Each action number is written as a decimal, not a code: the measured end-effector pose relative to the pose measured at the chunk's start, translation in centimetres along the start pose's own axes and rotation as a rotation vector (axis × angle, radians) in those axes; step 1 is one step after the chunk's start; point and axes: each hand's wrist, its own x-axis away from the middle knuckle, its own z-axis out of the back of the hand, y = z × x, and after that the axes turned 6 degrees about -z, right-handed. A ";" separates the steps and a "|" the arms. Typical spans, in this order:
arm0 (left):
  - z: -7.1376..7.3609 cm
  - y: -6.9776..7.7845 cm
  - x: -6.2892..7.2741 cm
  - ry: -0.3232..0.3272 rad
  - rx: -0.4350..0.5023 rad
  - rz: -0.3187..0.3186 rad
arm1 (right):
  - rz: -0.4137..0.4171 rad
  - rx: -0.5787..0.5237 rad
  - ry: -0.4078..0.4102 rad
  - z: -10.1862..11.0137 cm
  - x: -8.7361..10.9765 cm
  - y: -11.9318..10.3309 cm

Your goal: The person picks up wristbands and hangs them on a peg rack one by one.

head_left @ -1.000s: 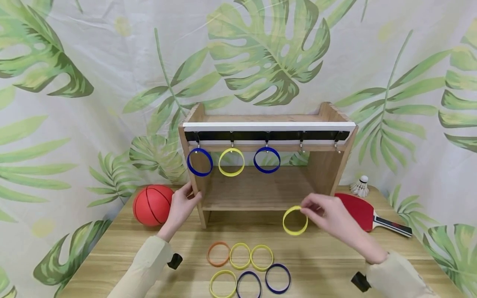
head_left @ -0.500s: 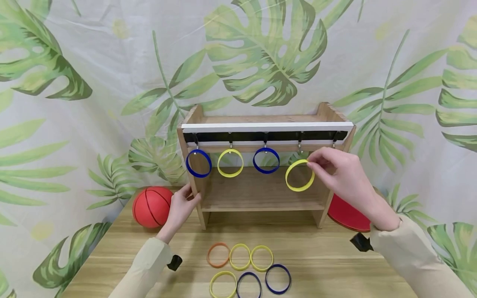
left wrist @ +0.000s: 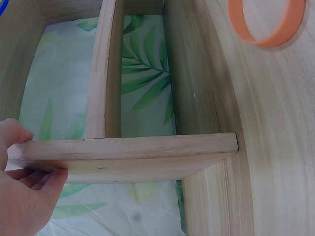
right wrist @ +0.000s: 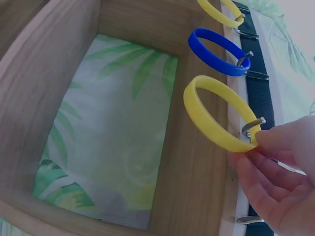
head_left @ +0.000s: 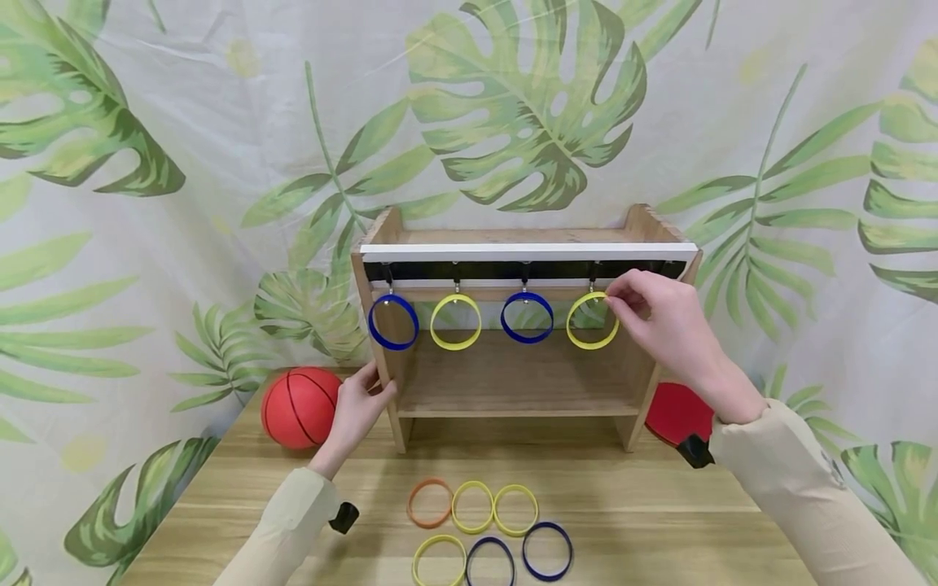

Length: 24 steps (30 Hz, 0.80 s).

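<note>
My right hand (head_left: 663, 325) pinches a yellow wristband (head_left: 572, 335) by its edge at the fourth hook from the left. In the right wrist view, that hook's tip (right wrist: 256, 124) passes through the yellow band, which the thumb and fingers still hold. A blue wristband (head_left: 516, 331), a yellow one (head_left: 456, 348) and another blue one (head_left: 375, 334) hang on the hooks to its left. My left hand (head_left: 359, 407) grips the left side panel of the wooden shelf (head_left: 513, 382), thumb on one face and fingers on the other, as the left wrist view (left wrist: 29, 196) shows.
On the table in front of the shelf lie an orange wristband (head_left: 410, 509), several yellow ones and two dark blue ones (head_left: 525, 561). A red toy basketball (head_left: 299, 407) stands left of the shelf. A red table-tennis paddle (head_left: 677, 411) lies to the right, partly behind my arm.
My right hand has raised the yellow wristband from low before the shelf to the fourth hook, whose tip now passes through it. The left hand stays on the side panel.
</note>
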 end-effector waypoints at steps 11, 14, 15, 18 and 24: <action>-0.1 0.2 -0.1 0.021 -0.010 -0.008 | 0.019 0.030 0.008 0.5 0.7 -0.3; -0.1 0.1 -0.1 0.021 -0.003 -0.007 | 0.038 0.035 0.022 0.8 1.7 -0.5; -0.1 0.1 -0.1 0.021 0.000 -0.007 | 0.047 0.031 0.017 0.8 2.1 -0.6; -0.1 0.1 -0.1 0.020 0.000 -0.006 | 0.089 -0.011 -0.023 0.1 3.8 -0.7; -0.1 -0.1 -0.1 0.020 -0.002 0.001 | 0.119 -0.110 -0.197 -3.7 8.9 -0.8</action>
